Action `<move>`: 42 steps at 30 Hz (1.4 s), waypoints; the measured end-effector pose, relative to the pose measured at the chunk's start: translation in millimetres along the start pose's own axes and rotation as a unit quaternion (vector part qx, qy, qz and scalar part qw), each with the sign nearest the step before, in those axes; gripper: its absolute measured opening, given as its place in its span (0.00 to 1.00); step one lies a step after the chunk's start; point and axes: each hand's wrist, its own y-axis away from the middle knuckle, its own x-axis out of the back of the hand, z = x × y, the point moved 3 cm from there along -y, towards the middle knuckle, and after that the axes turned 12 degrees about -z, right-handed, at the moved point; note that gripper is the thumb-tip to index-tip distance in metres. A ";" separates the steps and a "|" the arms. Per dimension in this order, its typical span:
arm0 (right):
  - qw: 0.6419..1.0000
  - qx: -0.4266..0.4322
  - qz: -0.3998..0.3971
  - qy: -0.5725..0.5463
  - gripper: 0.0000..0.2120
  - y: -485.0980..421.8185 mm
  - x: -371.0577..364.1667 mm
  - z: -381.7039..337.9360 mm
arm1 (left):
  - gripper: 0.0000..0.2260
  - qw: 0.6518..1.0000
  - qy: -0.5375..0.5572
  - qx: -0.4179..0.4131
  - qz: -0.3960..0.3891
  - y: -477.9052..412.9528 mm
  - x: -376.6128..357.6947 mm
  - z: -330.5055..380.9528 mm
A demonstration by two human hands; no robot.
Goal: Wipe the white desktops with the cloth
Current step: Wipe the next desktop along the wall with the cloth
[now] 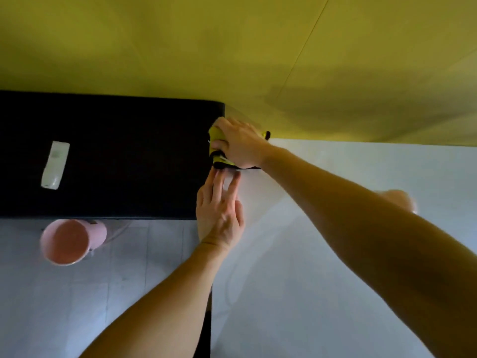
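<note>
Right hand (241, 144) gripping cloth (216, 134) at desktop (284, 280) corner, left hand (219, 213) flat on edge

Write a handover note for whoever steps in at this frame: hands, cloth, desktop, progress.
Right hand grips the yellow cloth at the far left corner of the white desktop, beside the black surface.
Left hand: fingers straight, resting on the desktop's left edge near the cloth.
Done: wiped areas cannot be told.
Left: probably the rest of this desktop; no other desktop shows.
</note>
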 end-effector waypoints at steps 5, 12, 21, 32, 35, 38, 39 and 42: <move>0.998 -0.054 0.018 -0.027 0.20 65.4 29.7 77.0 | 0.24 1.000 0.014 -0.017 0.016 0.1 1.5 2.0; 0.985 -0.171 0.009 -0.019 0.14 108.1 55.1 133.0 | 0.24 0.999 0.018 -0.022 0.014 -4.9 1.9 4.0; 0.997 0.071 -0.024 0.000 0.21 -12.9 7.7 -18.7 | 0.26 0.999 -0.016 -0.003 0.030 -2.7 4.2 6.6; 0.981 -0.182 -0.040 -0.046 0.12 169.2 79.4 234.7 | 0.20 0.987 -0.159 0.005 -0.002 -11.3 20.4 21.7; 0.995 -0.080 -0.047 -0.030 0.16 117.1 70.7 187.9 | 0.22 0.971 -0.226 0.048 -0.060 -26.9 31.2 44.7; 0.995 0.039 -0.089 0.017 0.19 65.7 47.5 123.3 | 0.26 0.974 -0.205 -0.003 -0.097 -51.0 35.3 80.3; 0.994 0.055 -0.091 0.033 0.19 65.4 45.4 123.8 | 0.30 0.974 -0.190 -0.032 -0.119 -59.7 36.1 91.7; 0.998 0.033 -0.034 -0.047 0.19 122.3 63.8 198.5 | 0.50 0.942 -0.201 -0.102 -0.247 -90.2 33.9 126.5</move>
